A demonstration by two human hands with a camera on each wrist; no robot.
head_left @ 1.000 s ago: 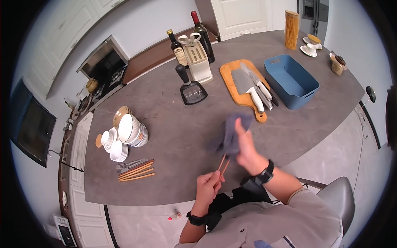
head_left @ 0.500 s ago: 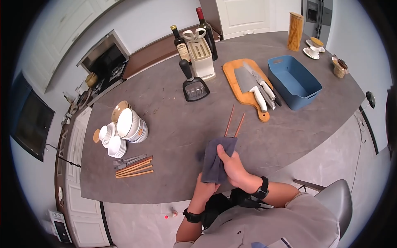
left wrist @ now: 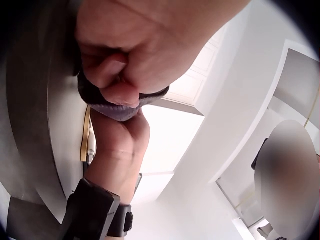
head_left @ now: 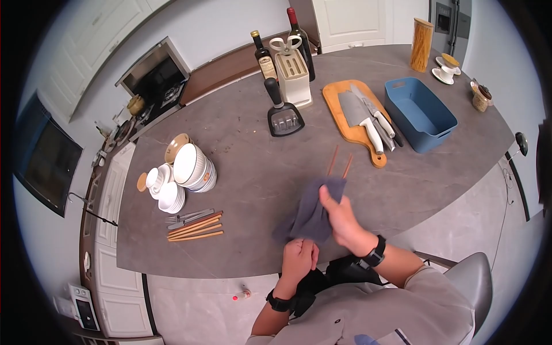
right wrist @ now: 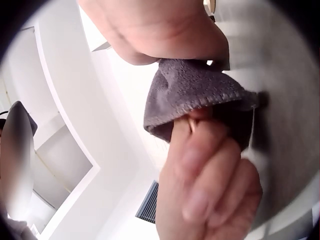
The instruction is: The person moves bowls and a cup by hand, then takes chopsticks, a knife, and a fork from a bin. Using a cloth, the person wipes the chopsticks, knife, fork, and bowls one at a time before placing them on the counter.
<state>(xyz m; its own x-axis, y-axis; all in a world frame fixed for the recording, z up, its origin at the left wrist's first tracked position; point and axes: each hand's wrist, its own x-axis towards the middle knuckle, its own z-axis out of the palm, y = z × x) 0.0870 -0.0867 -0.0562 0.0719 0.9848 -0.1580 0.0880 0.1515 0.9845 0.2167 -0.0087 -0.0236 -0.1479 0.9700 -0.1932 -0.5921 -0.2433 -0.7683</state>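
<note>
chopsticks (head_left: 333,160) first: where are they?

above the worktop (head_left: 247,253) near its front edge, mostly hidden in the grey-purple cloth (head_left: 307,215); two ends poke out past it.

long axis?

away from the front edge, leaning right, roughly toward the handle of the cutting board (head_left: 351,133).

and the grips?

left hand (head_left: 299,259) looks curled round the near ends, at the cloth's lower hem; right hand (head_left: 343,223) grips the cloth around the shafts.

nearer the exposed ends?

right; they lie just ahead of its thumb.
</note>
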